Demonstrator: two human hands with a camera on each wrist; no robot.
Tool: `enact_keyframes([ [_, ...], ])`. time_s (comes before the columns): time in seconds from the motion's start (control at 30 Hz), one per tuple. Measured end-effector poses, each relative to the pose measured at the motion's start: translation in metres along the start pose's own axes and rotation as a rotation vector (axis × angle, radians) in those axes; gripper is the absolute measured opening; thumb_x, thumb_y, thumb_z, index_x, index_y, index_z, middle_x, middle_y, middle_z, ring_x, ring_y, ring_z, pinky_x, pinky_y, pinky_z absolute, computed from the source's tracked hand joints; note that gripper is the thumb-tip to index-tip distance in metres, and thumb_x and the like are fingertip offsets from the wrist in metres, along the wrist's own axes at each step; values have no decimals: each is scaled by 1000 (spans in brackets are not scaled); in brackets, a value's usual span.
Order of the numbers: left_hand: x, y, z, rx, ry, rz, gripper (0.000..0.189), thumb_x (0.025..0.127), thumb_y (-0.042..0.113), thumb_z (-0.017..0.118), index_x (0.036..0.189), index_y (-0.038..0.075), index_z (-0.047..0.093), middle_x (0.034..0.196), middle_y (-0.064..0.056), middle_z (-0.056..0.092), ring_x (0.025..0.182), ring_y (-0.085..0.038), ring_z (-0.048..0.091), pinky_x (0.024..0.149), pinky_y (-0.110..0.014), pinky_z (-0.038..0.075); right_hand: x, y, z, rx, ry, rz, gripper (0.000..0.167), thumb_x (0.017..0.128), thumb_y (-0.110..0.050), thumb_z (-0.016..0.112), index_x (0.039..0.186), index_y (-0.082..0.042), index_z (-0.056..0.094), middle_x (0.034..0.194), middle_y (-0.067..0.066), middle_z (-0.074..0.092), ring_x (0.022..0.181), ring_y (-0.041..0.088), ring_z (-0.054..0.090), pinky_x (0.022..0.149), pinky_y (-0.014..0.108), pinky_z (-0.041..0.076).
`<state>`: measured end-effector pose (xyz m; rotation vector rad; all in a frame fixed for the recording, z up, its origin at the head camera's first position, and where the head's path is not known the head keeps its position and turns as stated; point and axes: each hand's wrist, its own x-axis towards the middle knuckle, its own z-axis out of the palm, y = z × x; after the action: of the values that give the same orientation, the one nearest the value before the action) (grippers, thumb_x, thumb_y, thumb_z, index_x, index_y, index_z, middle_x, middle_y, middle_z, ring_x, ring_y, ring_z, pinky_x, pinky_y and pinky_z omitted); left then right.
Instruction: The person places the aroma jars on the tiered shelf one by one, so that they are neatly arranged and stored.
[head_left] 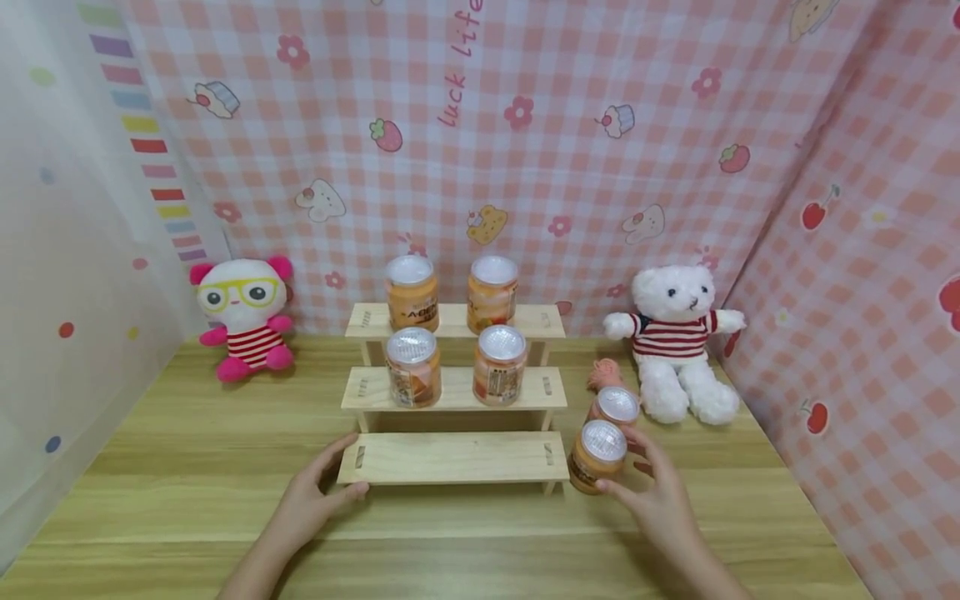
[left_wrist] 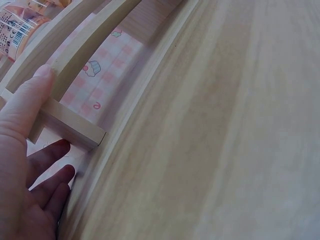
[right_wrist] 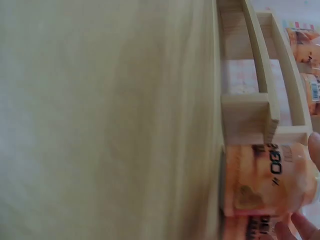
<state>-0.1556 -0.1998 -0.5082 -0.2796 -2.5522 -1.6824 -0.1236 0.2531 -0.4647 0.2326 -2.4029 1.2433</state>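
A bespectacled plush toy (head_left: 246, 312) and a white teddy bear (head_left: 671, 340) sit before checked cloth (head_left: 442, 179).

Right hand (right_wrist: 302, 228) at jar (right_wrist: 262, 180) beside wooden rack (right_wrist: 261, 55); 2nd jar (right_wrist: 242, 228) alongside.

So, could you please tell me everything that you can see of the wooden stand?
The wooden stand has three narrow tiers stepping up towards the back, each a pale, apparently unpainted board with joints showing near both ends, raised on legs. It stands upright on the table. Two jars rest on the top tier, two more on the middle tier, none on the front one. The left grip holds the front tier's left end. Another jar stands close by its right end.
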Motion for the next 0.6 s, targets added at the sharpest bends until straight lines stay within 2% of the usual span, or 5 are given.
enact_keyframes([
  [0.13, 1, 0, 0, 13, 2, -2, 75, 75, 24, 83, 141, 14, 47, 131, -15, 56, 122, -31, 47, 101, -52, 32, -1, 7, 4, 26, -4, 26, 79, 64, -2, 87, 133, -1, 50, 128, 16, 55, 102, 26, 53, 82, 41, 49],
  [0.4, 1, 0, 0, 31, 0, -11, 75, 75, 25, 82, 141, 15, 47, 131, -13, 57, 121, -28, 48, 99, -43, 35, 1, 14, 11, 83, -4, 70, 79, 64, 0, 86, 134, -3, 49, 128, 18, 54, 102, 24, 53, 82, 46, 51],
  [0.6, 1, -1, 1, 33, 2, -1, 75, 75, 25, 82, 141, 14, 47, 132, -13, 56, 121, -29, 49, 99, -45, 35, 0, 14, 17, 114, 36, 106, 77, 63, 2, 86, 131, -2, 50, 121, 16, 55, 99, 19, 53, 80, 32, 52],
])
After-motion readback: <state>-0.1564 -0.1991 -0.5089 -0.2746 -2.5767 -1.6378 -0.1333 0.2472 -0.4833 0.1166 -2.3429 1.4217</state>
